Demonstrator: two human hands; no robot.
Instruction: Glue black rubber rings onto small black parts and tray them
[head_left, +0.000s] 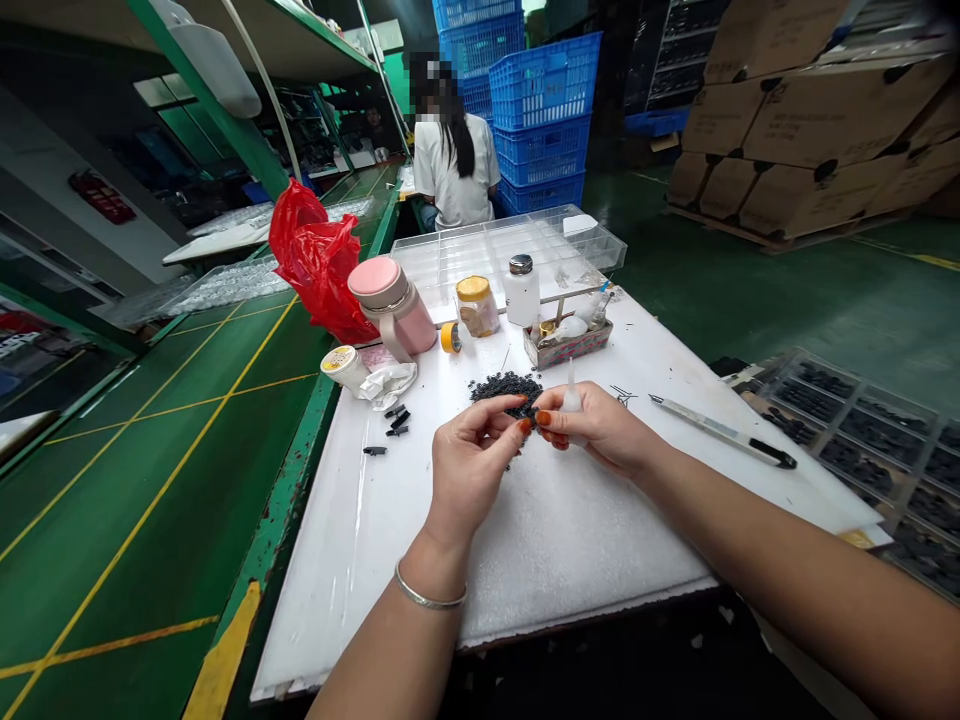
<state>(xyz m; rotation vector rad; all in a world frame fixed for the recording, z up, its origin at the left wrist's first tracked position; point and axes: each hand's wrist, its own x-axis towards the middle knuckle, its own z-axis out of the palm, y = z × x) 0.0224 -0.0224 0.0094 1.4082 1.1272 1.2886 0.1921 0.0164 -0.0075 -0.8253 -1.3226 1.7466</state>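
Note:
My left hand (472, 465) pinches a tiny dark piece between thumb and forefinger, just over a heap of small black parts (506, 390). My right hand (596, 425) grips a small translucent dropper bottle (572, 400), nozzle up, its fingertips close to the left hand's. Both hands are above a white foam sheet (540, 540) covering the bench. A few larger black pieces (394, 421) lie left of the heap. To the right sits a craft knife (720, 430).
Behind the heap stand a white bottle (522, 291), a gold-lidded jar (477, 305), a pink tumbler (391, 305) and a clear compartment tray (510, 255). A red plastic bag (319, 265) hangs at the bench's left. Trays of black parts (855, 450) lie right; a seated co-worker (454, 170) sits beyond.

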